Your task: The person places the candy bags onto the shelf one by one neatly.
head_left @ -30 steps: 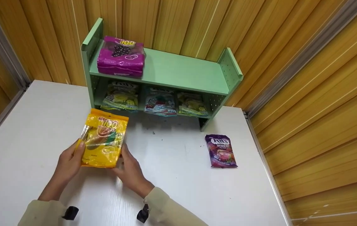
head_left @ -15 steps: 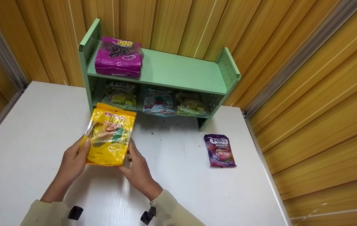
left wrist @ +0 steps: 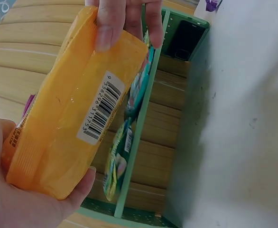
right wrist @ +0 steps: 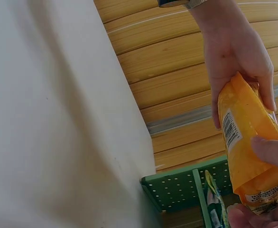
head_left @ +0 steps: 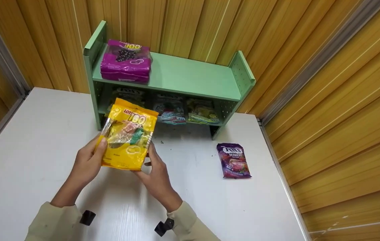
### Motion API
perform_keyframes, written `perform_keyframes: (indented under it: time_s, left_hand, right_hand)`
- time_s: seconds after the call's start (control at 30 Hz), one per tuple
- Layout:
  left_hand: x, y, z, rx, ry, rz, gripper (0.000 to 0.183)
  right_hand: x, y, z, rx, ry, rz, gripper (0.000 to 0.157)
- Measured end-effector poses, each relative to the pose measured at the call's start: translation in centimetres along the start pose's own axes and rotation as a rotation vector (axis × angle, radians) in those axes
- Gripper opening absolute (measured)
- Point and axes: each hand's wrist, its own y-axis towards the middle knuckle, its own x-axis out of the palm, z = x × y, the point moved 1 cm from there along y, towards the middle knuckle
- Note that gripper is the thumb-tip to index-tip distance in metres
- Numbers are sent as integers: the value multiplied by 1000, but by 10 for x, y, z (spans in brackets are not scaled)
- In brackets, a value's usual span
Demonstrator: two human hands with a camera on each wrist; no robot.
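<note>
Both hands hold a yellow candy bag point(head_left: 127, 135) marked "100", raised above the white table before the left part of a green shelf point(head_left: 196, 76). My left hand point(head_left: 89, 160) grips its left edge, thumb on the front. At the lower right edge, my right hand point(head_left: 158, 175) pinches the bag; some of its fingers are hidden behind it. The bag's back shows a barcode label point(left wrist: 100, 108) in the left wrist view. Behind the yellow bag, a Fox's candy bag point(head_left: 129, 93) on the lower tier is partly covered.
A large purple candy bag point(head_left: 125, 65) sits at the left of the shelf's top tier. Beside the covered bag lie a blue bag point(head_left: 170, 113) and a yellow-green bag point(head_left: 203, 112). A purple Fox's bag point(head_left: 233, 161) lies on the table point(head_left: 203, 204) at right. Wood-panelled walls point(head_left: 340, 134) surround it.
Both hands have carried the yellow bag to the right and toward the shelf. It now overlaps the lower left bag in the head view. The other bags stay in place.
</note>
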Motion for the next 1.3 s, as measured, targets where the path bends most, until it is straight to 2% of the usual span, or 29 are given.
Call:
perform_keyframes:
  time_s: [0.33, 0.57, 0.73, 1.03, 1.3]
  left_hand:
    - [9, 15, 24, 85, -29, -25, 52]
    - [18, 25, 40, 91, -65, -65, 53]
    - [23, 29, 48, 103, -97, -86, 51]
    - [33, 43, 54, 141, -103, -75, 55]
    - [44, 54, 64, 148, -115, -80, 57]
  right_hand:
    - [-22, 2, -2, -13, 16, 85, 92]
    - [-37, 6, -1, -24, 18, 131, 90]
    - [-46, 7, 0, -7, 5, 133, 90]
    - [-63, 12, 1, -2, -23, 136, 96]
    - [-79, 18, 4, 31, 41, 95, 95]
